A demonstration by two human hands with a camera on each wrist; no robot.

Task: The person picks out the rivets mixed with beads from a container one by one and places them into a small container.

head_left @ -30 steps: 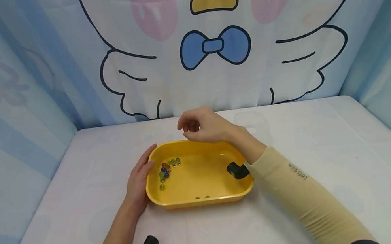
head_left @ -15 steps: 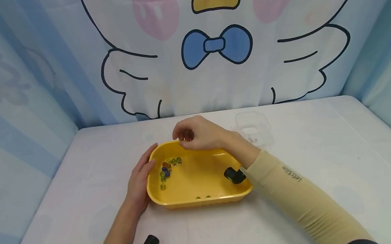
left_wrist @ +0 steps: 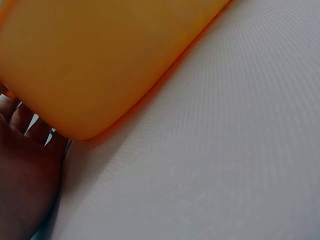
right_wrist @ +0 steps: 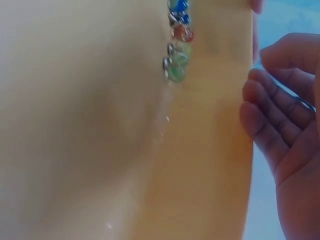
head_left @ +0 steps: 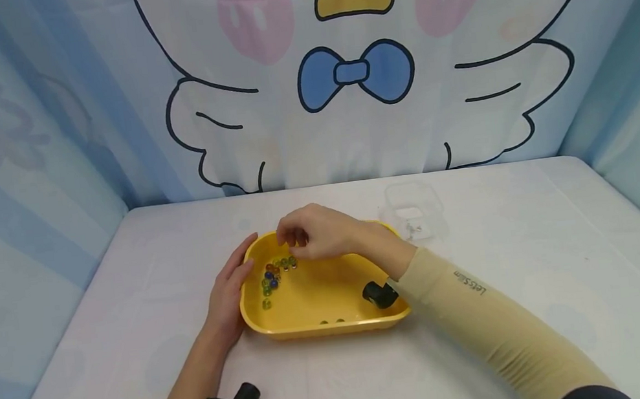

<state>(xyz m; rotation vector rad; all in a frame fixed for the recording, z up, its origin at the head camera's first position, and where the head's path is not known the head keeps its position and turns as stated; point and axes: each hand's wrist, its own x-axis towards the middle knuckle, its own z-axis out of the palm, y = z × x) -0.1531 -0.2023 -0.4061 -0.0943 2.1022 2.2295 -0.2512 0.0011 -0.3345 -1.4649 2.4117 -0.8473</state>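
A yellow tray [head_left: 330,296] stands on the table with several glass marbles [head_left: 273,284] in green, amber and blue gathered along its left and far left side. Two green marbles [head_left: 331,322] peek over the near wall. My left hand [head_left: 226,294] rests against the tray's left outer side, fingers extended along it; the left wrist view shows the fingers by the tray [left_wrist: 100,65] corner. Over the far left part of the tray hovers my right hand [head_left: 323,231], its fingers loosely bent. In the right wrist view, the right hand [right_wrist: 290,110] shows nothing held, near the tray's wall.
A clear plastic box [head_left: 414,206] with small clear pieces lies on the table behind the tray, to the right. The white table [head_left: 506,238] extends around the tray. A printed curtain [head_left: 361,143] hangs at the back and sides.
My right hand has come down and slightly left, from beyond the far rim to over the marbles. The clear box behind it has come into fuller view. My left hand stays on the tray.
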